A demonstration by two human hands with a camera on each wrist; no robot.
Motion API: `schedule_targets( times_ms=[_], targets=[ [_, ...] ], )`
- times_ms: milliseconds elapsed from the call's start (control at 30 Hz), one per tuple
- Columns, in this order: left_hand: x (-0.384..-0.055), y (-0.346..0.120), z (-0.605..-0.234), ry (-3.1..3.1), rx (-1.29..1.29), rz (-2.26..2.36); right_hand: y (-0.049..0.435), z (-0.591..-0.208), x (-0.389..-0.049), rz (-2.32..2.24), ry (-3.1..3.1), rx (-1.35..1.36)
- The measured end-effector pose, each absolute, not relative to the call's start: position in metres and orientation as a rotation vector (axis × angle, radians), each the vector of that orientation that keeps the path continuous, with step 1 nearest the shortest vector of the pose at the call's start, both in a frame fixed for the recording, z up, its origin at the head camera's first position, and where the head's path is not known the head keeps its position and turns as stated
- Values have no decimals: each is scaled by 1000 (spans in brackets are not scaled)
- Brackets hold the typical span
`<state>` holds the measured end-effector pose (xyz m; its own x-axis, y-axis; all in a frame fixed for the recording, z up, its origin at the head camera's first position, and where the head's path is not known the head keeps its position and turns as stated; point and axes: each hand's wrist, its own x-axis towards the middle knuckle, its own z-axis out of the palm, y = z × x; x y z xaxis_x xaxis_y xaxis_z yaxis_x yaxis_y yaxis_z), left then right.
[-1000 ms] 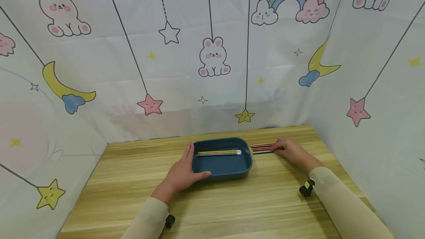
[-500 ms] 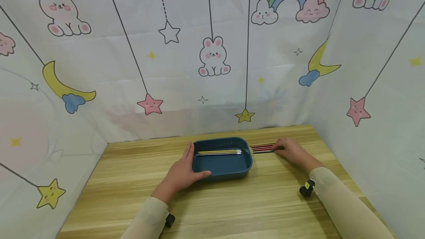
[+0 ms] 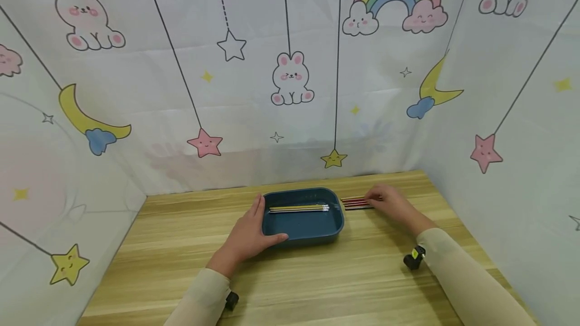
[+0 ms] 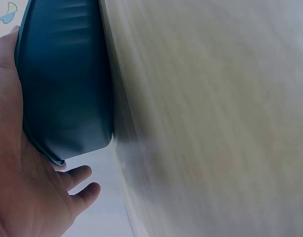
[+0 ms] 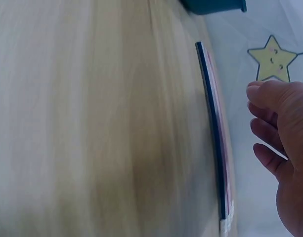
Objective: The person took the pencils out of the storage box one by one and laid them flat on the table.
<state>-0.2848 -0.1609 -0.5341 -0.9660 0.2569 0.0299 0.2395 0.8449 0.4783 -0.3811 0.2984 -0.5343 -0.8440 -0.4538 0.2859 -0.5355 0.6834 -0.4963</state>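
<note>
A dark blue rectangular plastic tray [image 3: 312, 239] stands on the table, with several pencils [image 3: 294, 209] lying lengthwise inside, silvery ends to the right. My left hand [image 3: 244, 239] holds its near left corner, thumb along the front rim and fingers at the left end. In the left wrist view the hand [image 4: 27, 192] reaches around the tray [image 4: 67, 84]. Beside the tray's right end lie more pencils [image 3: 355, 204], red and dark. Over them is my right hand [image 3: 394, 208]. In the right wrist view its fingers are loosely curled above the pencils [image 5: 213, 108], nothing visible between them.
The wood-grain table [image 3: 308, 280] ends at white cloth walls [image 3: 244, 114] printed with rabbits, stars, moons and a rainbow. These stand at the back and both sides. Each wrist wears a small black camera [image 3: 413, 258].
My right hand has shifted slightly to the left and up over the pencils on the table. The left hand and the tray have stayed in place.
</note>
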Motion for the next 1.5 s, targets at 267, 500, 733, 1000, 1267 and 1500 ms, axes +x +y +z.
schedule_targets(
  times_ms=[267,500,733,1000,1267,1500],
  targets=[
    [-283,-162,-532,3034,427,701,252,-509,-379,944,-2716,891],
    [-285,-161,-533,3060,425,631,210,-498,-373,925,-2742,1097],
    [-286,-160,-534,3059,410,623,173,-489,-372,859,-2750,1323],
    [-287,-160,-534,3069,426,603,141,-492,-375,734,-2804,1357],
    [-288,-160,-534,3076,437,603,119,-499,-375,769,-2858,1380],
    [-286,-160,-532,3067,451,627,110,-510,-379,748,-2918,1333]
  ],
)
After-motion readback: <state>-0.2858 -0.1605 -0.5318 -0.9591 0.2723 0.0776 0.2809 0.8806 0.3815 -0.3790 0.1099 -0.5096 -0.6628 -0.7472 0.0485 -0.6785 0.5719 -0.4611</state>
